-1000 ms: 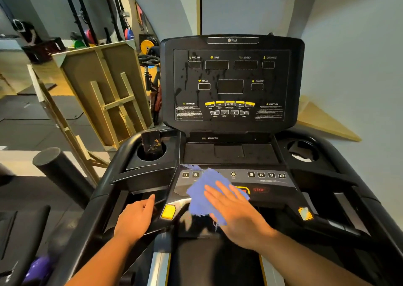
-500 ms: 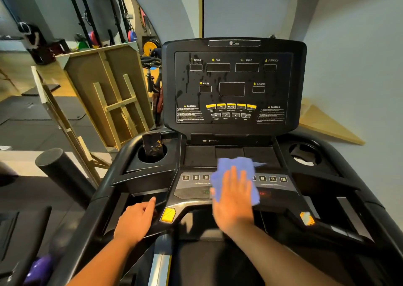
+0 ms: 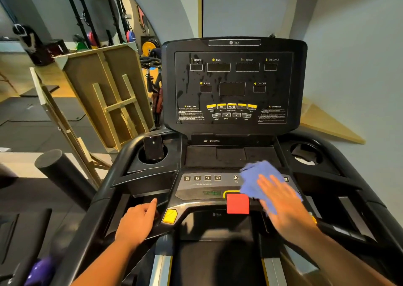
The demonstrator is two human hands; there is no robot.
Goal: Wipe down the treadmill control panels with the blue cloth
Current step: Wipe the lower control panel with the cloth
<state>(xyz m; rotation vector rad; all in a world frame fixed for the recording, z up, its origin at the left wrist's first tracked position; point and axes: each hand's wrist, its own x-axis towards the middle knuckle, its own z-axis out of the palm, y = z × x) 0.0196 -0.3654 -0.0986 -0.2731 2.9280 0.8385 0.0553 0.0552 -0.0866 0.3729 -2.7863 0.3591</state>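
The blue cloth [image 3: 257, 177] lies crumpled on the right side of the treadmill's lower control panel [image 3: 202, 185], covering most of the right-hand number keys. My right hand [image 3: 283, 205] presses flat on the cloth, fingers spread and pointing up-left. A red stop block [image 3: 237, 203] shows just left of that hand. My left hand [image 3: 137, 222] rests on the left handlebar with fingers curled over it, away from the cloth. The upright display panel [image 3: 234, 87] above carries dark streaks and droplets.
A dark phone [image 3: 153, 147] stands in the left cup holder; the right cup holder [image 3: 306, 153] sits far right. A yellow button [image 3: 170, 216] is beside my left hand. Wooden frames [image 3: 104, 93] lean at left, and a grey wall is close on the right.
My right hand has slid the cloth from the left side of the lower panel across to its right side, uncovering the left number keys and the red stop block. The left hand stayed put.
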